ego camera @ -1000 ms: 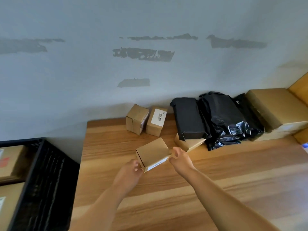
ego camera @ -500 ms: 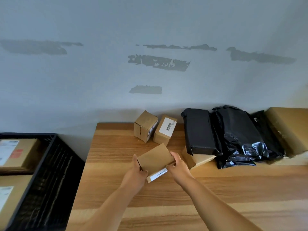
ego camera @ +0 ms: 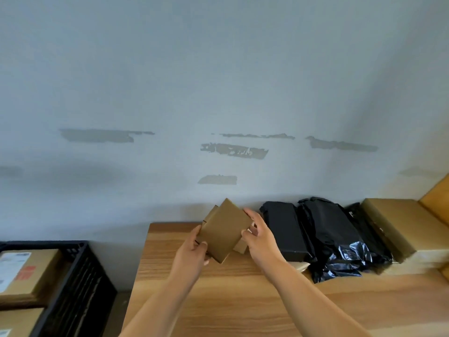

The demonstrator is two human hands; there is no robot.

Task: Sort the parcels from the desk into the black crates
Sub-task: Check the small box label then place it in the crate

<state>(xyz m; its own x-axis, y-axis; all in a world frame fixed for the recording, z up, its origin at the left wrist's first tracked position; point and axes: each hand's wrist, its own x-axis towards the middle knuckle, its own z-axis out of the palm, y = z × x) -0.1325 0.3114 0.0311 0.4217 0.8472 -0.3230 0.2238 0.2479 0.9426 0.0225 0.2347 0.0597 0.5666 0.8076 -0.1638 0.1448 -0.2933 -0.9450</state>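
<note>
Holding a small brown box [ego camera: 224, 231] up above the far edge of the surface [ego camera: 243, 300], both hands pinch it from opposite sides. The left hand [ego camera: 192, 255] grips its lower left corner, thumb on the near face and fingers hidden behind. The right hand [ego camera: 261, 239] closes on its right corner, fingertips curled over the edge. The box is plain kraft cardboard, tilted so one corner points upward like a diamond; its near face is bare, with a thin side panel showing along the upper left. Another brown box [ego camera: 240, 246] peeks out just behind and below it, mostly hidden.

Along the far right edge of the surface lie the other parcels: a flat black box [ego camera: 284, 229], then crumpled black bags [ego camera: 340, 242] touching it, then a large tan carton [ego camera: 398, 224] at the right corner, stacked on something paler.

Beside the surface's left edge, lower down, stands a black crate [ego camera: 80, 283]. Inside it lies a brown parcel [ego camera: 31, 271] with a white label and a red mark. Behind everything rises a pale wall [ego camera: 218, 81] with patches of missing paint.
</note>
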